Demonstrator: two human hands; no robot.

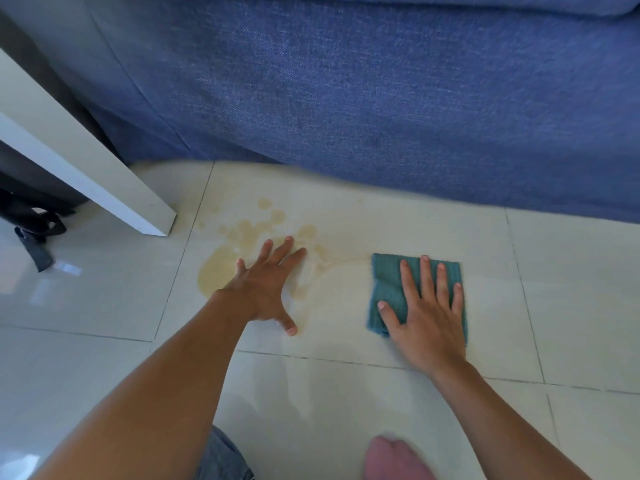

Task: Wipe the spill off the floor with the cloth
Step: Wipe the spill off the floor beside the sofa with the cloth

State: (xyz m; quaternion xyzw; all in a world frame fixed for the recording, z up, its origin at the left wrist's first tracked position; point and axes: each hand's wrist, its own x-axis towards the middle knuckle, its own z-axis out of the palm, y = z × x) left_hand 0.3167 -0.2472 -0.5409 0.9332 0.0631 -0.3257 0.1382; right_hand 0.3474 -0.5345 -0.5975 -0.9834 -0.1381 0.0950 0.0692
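Teal cloth (388, 289) folded to a rectangle, flat on the tiled floor (571, 289), long axis running from the person toward the blue sofa (381, 98); right hand (426, 313) pressed flat on it, fingers (427, 275) straight, slightly apart, pointing at the sofa; yellowish spill (228, 261) just left of cloth, thin trail reaching its far corner; left hand (266, 289) flat over the spill's edge, fingers spread; white table leg (79, 161) further left.

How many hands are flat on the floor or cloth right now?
2. The left hand rests spread on the tiled floor at the yellowish spill; the right hand presses flat on the teal cloth, right of the spill.
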